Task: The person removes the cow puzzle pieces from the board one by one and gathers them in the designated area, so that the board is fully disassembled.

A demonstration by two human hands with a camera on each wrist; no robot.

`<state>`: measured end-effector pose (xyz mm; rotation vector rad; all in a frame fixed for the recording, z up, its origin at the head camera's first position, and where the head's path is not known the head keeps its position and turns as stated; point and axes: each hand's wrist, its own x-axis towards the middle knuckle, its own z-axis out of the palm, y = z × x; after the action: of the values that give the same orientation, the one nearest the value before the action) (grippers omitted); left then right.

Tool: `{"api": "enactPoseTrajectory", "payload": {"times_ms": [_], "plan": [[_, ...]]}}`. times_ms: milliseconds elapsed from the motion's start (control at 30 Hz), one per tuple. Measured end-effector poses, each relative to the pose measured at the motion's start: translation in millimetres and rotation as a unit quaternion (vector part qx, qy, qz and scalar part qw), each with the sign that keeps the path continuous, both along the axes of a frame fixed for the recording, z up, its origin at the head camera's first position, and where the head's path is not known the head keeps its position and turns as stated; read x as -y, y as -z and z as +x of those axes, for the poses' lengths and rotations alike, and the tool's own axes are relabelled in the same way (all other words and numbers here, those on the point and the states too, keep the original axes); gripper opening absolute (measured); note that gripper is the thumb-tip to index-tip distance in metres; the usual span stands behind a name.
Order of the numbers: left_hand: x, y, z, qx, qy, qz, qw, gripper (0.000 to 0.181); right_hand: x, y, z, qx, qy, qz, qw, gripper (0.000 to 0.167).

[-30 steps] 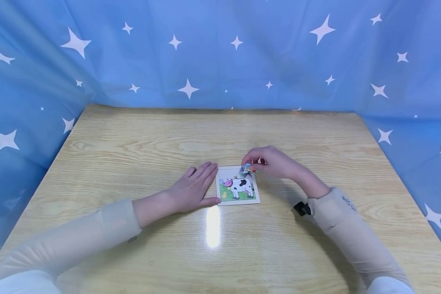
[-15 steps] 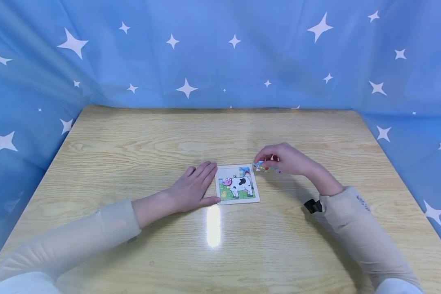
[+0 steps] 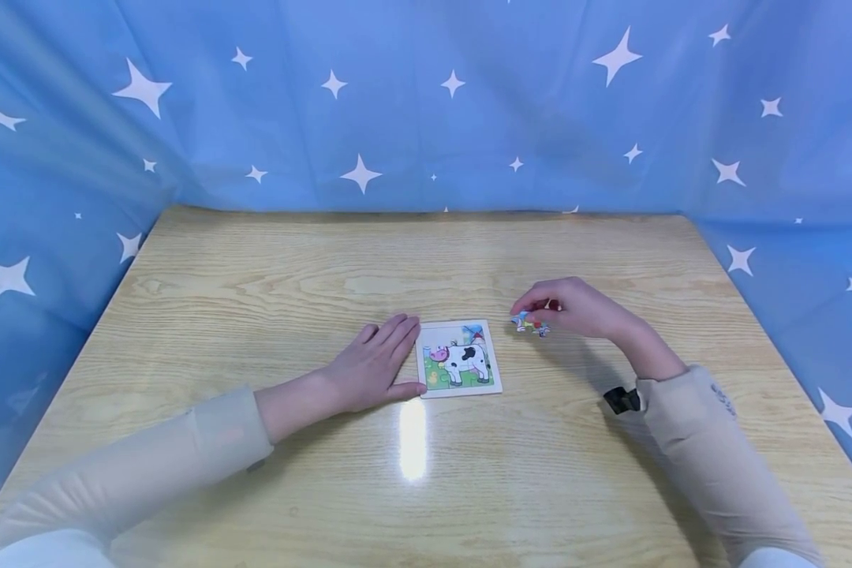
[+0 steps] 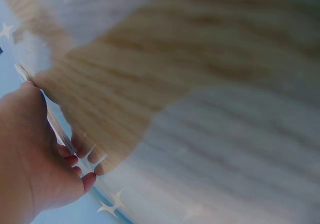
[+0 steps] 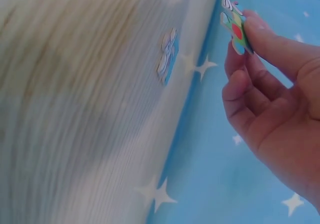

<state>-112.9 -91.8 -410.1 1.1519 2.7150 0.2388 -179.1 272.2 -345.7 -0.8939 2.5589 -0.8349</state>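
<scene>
A square jigsaw tray (image 3: pixel 461 394) with a white border lies mid-table. Its picture shows a cow (image 3: pixel 463 359), and the upper left of the tray is bare of picture. My left hand (image 3: pixel 376 367) lies flat, fingers stretched, touching the tray's left edge. To the right of the tray, my right hand (image 3: pixel 566 308) pinches a jigsaw piece (image 5: pixel 236 31) between thumb and finger, just above the table. Green, red and white show on that piece. Another jigsaw piece (image 5: pixel 168 58) with a blue edge lies on the table below it, partly confused with the held one in the head view.
The wood-grain table (image 3: pixel 291 276) stretches out on all sides of the tray. A blue curtain (image 3: pixel 426 102) with white stars hangs behind it and along both sides. A bright reflection shows on the tabletop in front of the tray.
From above the tray's upper right corner, my right hand has moved right, off the tray. A piece with a red-topped building now shows in that corner. My left hand has stayed still.
</scene>
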Motion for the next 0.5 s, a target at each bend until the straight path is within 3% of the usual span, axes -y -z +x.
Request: {"api": "enactPoseTrajectory", "payload": {"times_ms": [500], "plan": [[0.5, -0.9, 0.4, 0.003, -0.001, 0.008, 1.0, 0.094, -28, 0.1, 0.2, -0.004, 0.05, 0.021, 0.9985, 0.022]]}}
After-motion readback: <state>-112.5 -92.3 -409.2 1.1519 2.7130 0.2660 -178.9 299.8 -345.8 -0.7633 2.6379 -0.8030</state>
